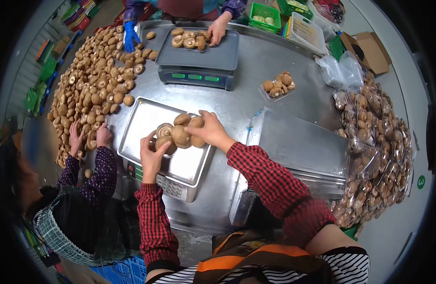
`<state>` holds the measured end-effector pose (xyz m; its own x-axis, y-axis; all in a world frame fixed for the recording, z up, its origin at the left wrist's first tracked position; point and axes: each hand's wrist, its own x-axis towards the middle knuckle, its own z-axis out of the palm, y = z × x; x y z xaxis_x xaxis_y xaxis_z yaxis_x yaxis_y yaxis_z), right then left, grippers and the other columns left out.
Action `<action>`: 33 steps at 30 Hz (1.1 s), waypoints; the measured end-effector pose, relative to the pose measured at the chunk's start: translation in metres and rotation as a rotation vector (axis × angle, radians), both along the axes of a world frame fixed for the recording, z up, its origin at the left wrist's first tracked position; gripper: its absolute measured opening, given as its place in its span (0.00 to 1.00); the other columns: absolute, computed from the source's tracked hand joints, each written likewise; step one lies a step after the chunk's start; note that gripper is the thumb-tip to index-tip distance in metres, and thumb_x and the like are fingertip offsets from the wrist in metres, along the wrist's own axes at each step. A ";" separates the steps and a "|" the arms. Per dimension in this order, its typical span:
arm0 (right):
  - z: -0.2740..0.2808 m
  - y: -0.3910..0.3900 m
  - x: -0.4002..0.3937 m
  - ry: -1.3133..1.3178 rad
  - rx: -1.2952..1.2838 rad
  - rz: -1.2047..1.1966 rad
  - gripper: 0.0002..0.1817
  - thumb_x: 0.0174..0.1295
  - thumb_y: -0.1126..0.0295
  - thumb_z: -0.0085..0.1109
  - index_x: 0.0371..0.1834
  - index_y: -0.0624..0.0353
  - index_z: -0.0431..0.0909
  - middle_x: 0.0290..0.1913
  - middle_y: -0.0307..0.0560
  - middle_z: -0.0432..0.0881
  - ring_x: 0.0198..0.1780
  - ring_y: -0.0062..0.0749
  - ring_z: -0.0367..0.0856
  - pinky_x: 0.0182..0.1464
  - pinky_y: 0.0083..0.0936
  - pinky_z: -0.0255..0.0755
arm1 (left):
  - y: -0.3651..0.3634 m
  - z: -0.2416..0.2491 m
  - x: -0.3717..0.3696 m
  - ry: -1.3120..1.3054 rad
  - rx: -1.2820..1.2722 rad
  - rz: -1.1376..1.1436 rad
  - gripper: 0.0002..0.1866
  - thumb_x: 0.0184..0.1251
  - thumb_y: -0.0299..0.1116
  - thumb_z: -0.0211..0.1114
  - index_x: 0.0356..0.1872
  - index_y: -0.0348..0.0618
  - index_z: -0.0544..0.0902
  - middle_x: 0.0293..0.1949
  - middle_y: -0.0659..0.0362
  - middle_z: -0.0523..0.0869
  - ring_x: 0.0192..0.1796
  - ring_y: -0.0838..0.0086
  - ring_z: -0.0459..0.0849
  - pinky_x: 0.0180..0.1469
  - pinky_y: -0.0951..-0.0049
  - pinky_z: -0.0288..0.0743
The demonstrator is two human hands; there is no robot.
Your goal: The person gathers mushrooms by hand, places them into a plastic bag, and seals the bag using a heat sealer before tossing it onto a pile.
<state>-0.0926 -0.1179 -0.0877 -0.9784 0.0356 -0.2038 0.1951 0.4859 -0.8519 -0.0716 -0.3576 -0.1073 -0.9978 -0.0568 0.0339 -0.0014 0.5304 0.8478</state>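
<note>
Open cardboard box (376, 52), blue crate (125, 271)

A produce packing room: scales (199, 60), heaped mushrooms (92, 85) and wrapped packs (376, 146) show it.

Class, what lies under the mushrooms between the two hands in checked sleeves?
Around them shows a shiny metal tray; its part directly beneath the mushrooms is covered, so contact cannot be judged.

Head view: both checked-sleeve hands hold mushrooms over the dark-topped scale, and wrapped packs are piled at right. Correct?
Not the scale: the head view shows the left hand and right hand holding mushrooms over the silver tray; the dark-topped scale stands beyond it. Wrapped packs are indeed piled at right.
</note>
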 end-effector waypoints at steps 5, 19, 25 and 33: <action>0.029 0.044 0.042 0.090 -0.065 -0.117 0.52 0.50 0.42 0.71 0.66 0.76 0.65 0.62 0.70 0.69 0.64 0.57 0.71 0.67 0.39 0.66 | 0.047 0.065 0.025 0.031 0.084 -0.110 0.31 0.52 0.31 0.78 0.58 0.38 0.78 0.41 0.61 0.74 0.39 0.76 0.77 0.42 0.75 0.75; 0.046 0.325 0.235 0.053 0.187 -0.719 0.51 0.53 0.37 0.66 0.63 0.77 0.69 0.59 0.73 0.73 0.64 0.60 0.71 0.67 0.42 0.65 | 0.356 0.077 0.118 0.108 0.033 -0.659 0.32 0.53 0.45 0.78 0.53 0.33 0.80 0.39 0.51 0.81 0.38 0.67 0.79 0.43 0.68 0.75; 0.043 0.344 0.278 0.040 0.114 -0.682 0.41 0.62 0.41 0.60 0.62 0.71 0.72 0.60 0.69 0.73 0.63 0.55 0.73 0.66 0.41 0.66 | 0.336 0.087 0.140 0.128 -0.030 -0.502 0.33 0.56 0.47 0.76 0.56 0.32 0.78 0.41 0.48 0.80 0.42 0.59 0.80 0.47 0.63 0.75; 0.056 0.334 0.382 -0.116 0.806 -0.401 0.29 0.61 0.42 0.58 0.24 0.61 0.86 0.34 0.56 0.82 0.44 0.54 0.80 0.48 0.46 0.73 | 0.273 0.083 0.191 0.381 -0.739 -0.339 0.19 0.53 0.48 0.75 0.22 0.39 0.87 0.28 0.51 0.82 0.36 0.56 0.78 0.41 0.56 0.69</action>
<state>0.2891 0.2164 -0.0318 -0.8367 0.5436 -0.0662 0.5416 0.8035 -0.2470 0.1190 -0.0848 -0.0248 -0.8706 0.4062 0.2776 0.4661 0.8616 0.2011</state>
